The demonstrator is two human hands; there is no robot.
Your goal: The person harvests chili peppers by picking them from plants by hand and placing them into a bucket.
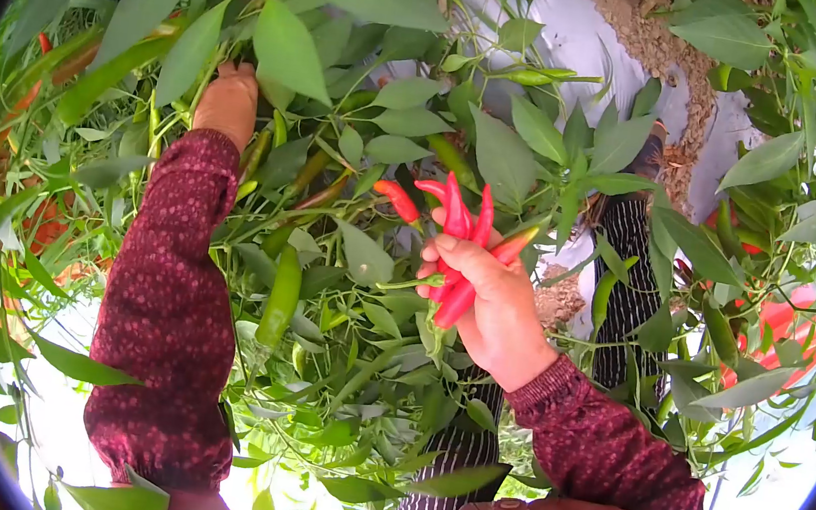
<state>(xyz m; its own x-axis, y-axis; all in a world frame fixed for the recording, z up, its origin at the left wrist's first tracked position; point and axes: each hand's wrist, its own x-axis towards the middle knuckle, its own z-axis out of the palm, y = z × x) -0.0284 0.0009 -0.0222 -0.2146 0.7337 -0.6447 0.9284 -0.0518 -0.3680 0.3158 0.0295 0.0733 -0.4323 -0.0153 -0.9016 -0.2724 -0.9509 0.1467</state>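
My right hand point(494, 310) is closed around a bunch of red chili peppers point(459, 223), their tips pointing up past my thumb. One of them shades to orange and green. Just left of the bunch is another red chili point(396, 199); whether I hold it or it hangs on the plant, I cannot tell. My left hand point(228, 102) reaches in among the leaves of the pepper plant point(377, 262). Its fingers are hidden behind foliage. Below that hand hangs a large green chili point(280, 296), and darker, ripening chilies point(325, 192) lie to its right.
Broad leaves point(291, 48) crowd around both arms. More green chilies point(541, 76) hang at the top. Pale plastic sheeting point(555, 20) and brown soil point(694, 86) show at upper right. A reddish object point(790, 329) sits behind leaves on the right. My striped trouser leg point(626, 270) stands between plants.
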